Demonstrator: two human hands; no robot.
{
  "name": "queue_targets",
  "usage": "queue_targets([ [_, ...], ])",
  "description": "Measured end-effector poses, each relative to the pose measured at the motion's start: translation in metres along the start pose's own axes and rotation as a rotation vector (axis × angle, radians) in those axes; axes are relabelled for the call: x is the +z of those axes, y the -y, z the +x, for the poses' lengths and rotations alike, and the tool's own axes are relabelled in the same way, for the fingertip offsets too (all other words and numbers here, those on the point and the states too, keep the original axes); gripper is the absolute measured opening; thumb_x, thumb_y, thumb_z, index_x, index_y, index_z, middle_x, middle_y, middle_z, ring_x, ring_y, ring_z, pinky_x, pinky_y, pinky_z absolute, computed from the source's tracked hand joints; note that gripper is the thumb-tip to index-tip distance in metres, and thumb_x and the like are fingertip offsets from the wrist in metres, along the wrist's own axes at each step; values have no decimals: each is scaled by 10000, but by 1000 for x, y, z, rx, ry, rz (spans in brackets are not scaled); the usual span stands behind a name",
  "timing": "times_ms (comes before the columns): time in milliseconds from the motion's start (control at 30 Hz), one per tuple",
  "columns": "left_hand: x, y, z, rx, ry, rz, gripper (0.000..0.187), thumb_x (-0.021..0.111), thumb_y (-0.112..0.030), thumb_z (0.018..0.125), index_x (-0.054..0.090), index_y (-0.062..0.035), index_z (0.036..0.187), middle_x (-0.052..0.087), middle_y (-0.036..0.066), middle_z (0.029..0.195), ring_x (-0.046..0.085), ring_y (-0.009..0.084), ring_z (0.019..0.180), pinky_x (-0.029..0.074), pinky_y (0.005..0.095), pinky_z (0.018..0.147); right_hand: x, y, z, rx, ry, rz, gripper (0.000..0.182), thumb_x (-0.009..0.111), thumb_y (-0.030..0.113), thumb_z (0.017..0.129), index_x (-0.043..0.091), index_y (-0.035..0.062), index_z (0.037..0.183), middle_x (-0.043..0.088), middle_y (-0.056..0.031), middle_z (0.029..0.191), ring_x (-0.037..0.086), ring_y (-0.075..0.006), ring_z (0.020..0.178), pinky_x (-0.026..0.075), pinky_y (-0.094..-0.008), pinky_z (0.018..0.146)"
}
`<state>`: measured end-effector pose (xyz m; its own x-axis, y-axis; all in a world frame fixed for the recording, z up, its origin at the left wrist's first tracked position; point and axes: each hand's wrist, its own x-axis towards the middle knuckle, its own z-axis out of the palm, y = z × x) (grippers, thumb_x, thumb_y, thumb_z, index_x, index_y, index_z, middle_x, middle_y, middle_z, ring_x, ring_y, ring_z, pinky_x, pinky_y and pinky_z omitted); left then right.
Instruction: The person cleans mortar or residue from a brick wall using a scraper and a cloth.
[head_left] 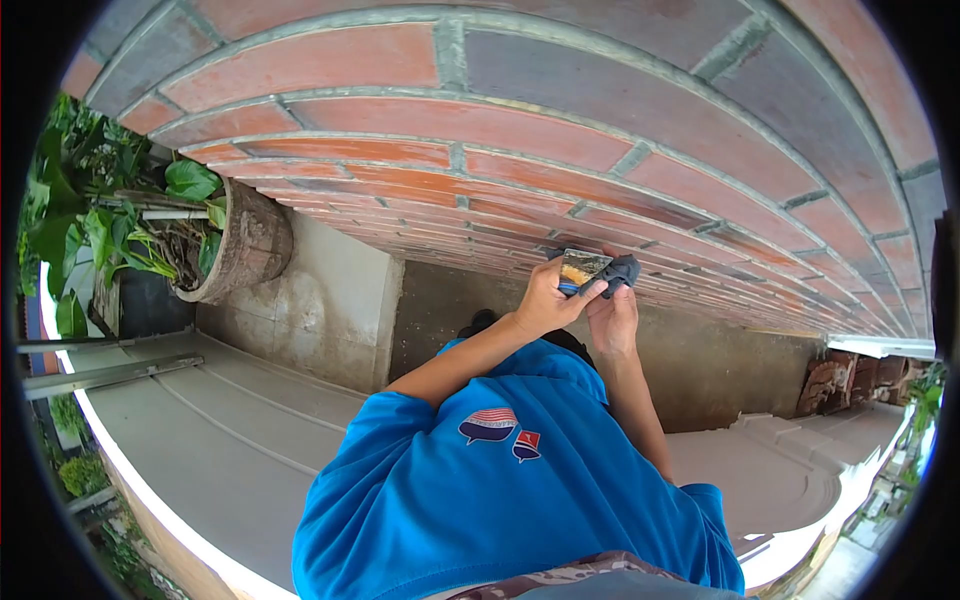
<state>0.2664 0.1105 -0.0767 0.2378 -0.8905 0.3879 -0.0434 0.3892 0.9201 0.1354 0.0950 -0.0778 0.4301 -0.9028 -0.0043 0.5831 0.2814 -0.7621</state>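
Note:
My left hand (545, 303) is closed around a small, flat, shiny piece (583, 266) with straight edges, coloured black and yellow, with a bit of blue near my fingers. I cannot tell what kind of thing it is. Bunched against its right side is a dark grey cloth (622, 273), pinched in my right hand (613, 320). Both hands are close together in front of my chest. Beyond them, the brick wall (540, 150) rises close to my fingertips.
A large planter (255, 240) with leafy plants (95, 225) stands against the wall on the left. Beneath me runs a narrow concrete floor (690, 355), with a pale ledge (230, 420) along my side. Reddish-brown objects (850, 380) stand at the far right.

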Motion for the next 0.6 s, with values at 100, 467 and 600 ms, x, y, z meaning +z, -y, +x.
queue_targets([
  [100, -11, -16, 6, 31, 138, -21, 287, 767, -127, 793, 674, 7, 1029, 702, 79, 842, 657, 141, 742, 513, 278, 691, 1, -3, -12, -80, -87, 8, 352, 570, 216, 960, 489, 64, 1267, 563, -78, 1220, 539, -208, 1141, 446, -390, 977],
  [467, -71, -54, 4, -121, 215, -91, 388, 753, -85, 807, 632, 0, 1166, 645, 66, 774, 513, 64, 597, 411, 211, 551, 20, 60, 29, -858, -701, -975, 246, 638, 33, 871, 463, 46, 1044, 531, -86, 915, 546, -183, 783, 467, -283, 697],
  [600, -64, -48, 0, -151, 248, 45, 269, 661, -99, 892, 582, 39, 1109, 565, 72, 693, 500, 91, 532, 397, 220, 476, 52, 26, 50, -993, -21, -1448, 344, 664, 17, 562, 594, 60, 896, 499, -109, 885, 552, -285, 783, 485, -376, 595],
])
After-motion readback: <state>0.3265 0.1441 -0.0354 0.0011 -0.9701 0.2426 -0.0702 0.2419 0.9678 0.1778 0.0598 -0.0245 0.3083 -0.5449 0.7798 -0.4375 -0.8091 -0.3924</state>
